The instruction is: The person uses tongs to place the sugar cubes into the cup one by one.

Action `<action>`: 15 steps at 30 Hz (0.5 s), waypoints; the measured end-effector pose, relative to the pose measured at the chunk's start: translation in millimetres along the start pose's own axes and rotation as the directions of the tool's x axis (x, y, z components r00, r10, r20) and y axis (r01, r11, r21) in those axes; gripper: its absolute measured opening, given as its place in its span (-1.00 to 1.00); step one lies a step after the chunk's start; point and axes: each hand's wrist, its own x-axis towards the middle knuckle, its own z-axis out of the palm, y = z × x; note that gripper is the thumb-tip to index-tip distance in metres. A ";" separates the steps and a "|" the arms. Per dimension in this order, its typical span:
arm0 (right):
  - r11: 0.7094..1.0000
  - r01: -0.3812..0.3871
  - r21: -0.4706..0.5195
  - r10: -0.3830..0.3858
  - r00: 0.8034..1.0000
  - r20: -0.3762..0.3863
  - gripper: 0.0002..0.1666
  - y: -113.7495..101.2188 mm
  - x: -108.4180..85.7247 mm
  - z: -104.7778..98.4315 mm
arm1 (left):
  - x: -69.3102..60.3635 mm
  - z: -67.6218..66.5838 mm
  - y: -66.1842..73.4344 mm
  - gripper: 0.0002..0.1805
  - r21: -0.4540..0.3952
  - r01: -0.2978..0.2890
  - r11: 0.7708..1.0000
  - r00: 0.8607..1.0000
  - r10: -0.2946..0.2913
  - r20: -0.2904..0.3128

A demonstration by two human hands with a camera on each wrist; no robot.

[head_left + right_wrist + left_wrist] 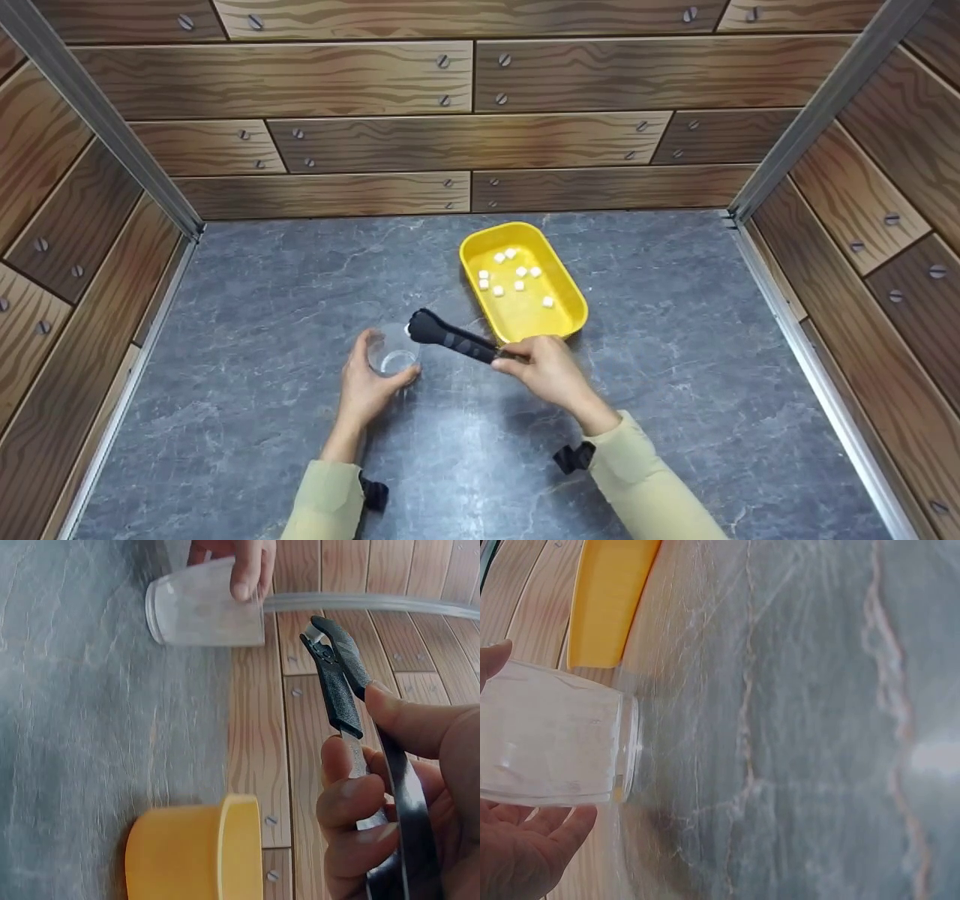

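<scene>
Tongs [459, 342] in right hand [551, 373] seemingly grip cube [314, 633].

left hand [366, 388] grips clear cup [391, 349] | right hand [550, 373] holds black tongs [459, 343] (white bit [408, 329] at tip)

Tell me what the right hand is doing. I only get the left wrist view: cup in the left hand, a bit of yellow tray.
Observer: The right hand grips a pair of black-tipped tongs.
Operator: Anything between the tips?
Observer: Yes, the right wrist view shows a small white piece pinched there.
Operator: Are the tips inside the cup? The rim is out of my frame.
Observer: No, the right wrist view has them above the rim of the clear cup, not down in it.
</scene>
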 end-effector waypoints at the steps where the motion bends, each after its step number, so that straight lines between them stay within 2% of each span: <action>1: 1.000 0.001 -0.011 -0.001 1.000 0.009 -0.69 -1.3 0.2 1.6 | 0.1 0.2 0.1 -0.08 -0.001 -0.002 1.000 1.000 0.002 -0.002; 6: 0.999 -0.002 -0.046 0.003 1.000 0.028 -0.55 -4.3 0.0 6.3 | 0.1 0.7 0.7 -0.09 -0.009 0.004 1.000 1.000 -0.004 0.000; 15: 1.000 -0.027 -0.017 0.026 0.999 -0.036 -0.73 5.9 -3.5 3.4 | -0.6 -0.2 0.2 0.00 -0.003 0.027 1.000 1.000 -0.027 0.008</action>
